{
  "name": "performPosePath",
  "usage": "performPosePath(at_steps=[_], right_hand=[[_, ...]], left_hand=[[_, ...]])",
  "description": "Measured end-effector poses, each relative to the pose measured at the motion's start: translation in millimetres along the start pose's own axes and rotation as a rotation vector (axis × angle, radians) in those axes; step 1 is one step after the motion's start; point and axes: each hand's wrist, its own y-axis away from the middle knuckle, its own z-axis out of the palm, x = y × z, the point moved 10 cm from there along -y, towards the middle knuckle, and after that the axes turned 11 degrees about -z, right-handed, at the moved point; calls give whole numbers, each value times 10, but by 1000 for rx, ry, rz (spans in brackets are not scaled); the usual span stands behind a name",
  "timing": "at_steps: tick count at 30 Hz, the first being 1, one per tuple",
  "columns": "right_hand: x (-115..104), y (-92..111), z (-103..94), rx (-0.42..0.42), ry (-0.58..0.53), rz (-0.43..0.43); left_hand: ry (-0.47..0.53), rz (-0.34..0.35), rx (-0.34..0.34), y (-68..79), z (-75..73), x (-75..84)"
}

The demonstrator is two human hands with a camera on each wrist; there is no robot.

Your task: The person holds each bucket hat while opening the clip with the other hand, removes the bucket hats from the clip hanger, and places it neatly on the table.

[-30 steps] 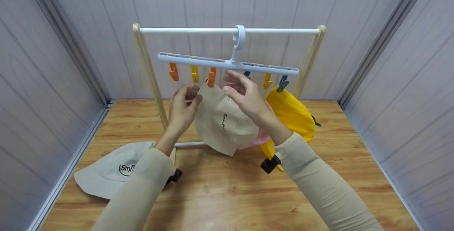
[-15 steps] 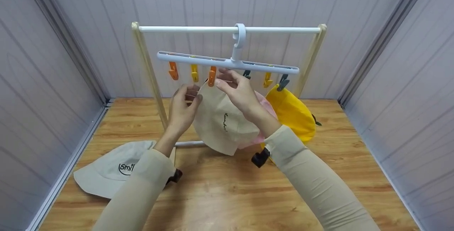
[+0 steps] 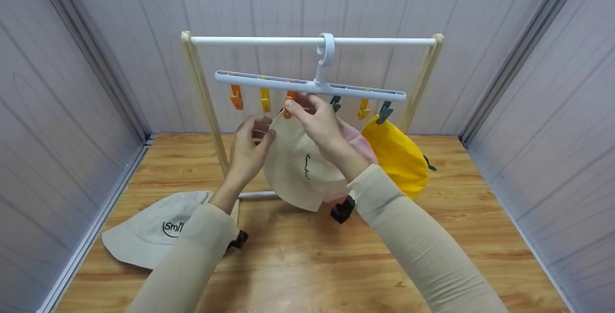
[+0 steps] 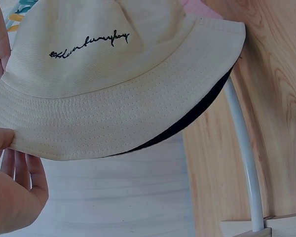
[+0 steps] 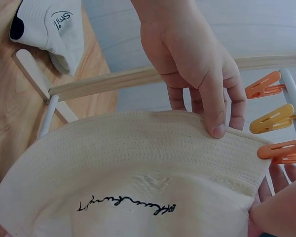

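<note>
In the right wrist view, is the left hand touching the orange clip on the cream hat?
No, the left hand pinches the cream hat by its brim, apart from that orange clip.

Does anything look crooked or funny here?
Yes, the pale blue plastic bar-shaped hanger looks crooked: in the head view it slants down to the right, while the straight white round rail above looks level. Nothing looks spilled.

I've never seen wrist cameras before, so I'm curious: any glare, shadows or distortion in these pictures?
Head view: soft glare on the wooden surface, with dim shadows nearby; left wrist view: the white bar looks bowed, possibly lens distortion; right wrist view: dark lettering on the cream hat looks fairly crisp.
</note>
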Motion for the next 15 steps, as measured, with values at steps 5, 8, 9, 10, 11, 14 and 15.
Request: performPosePath(at_steps=[5,8,9,10,11,14,15], right_hand=[[23,-14,-9,10,-7,1],[29,-22,-9,9,-21,0],[28,-25,-10,9,-25,-2],[35,-28,-10,9,-27,-4],[36,-31,-10,9,-28,-7],[36,-41,-18,18,-23,-19],[36,-46,-22,22,-16,-24]], left_hand=[[0,-2,0,7,2,12],[-4,-4,2,14,6,19],[-3,-7,1,18,7,21],[-2,-10,-1,22,6,23],[-1,-12,-3,24,6,22],[5,-19,-13,31,12,24],[4,-24,-16,33,16,19]])
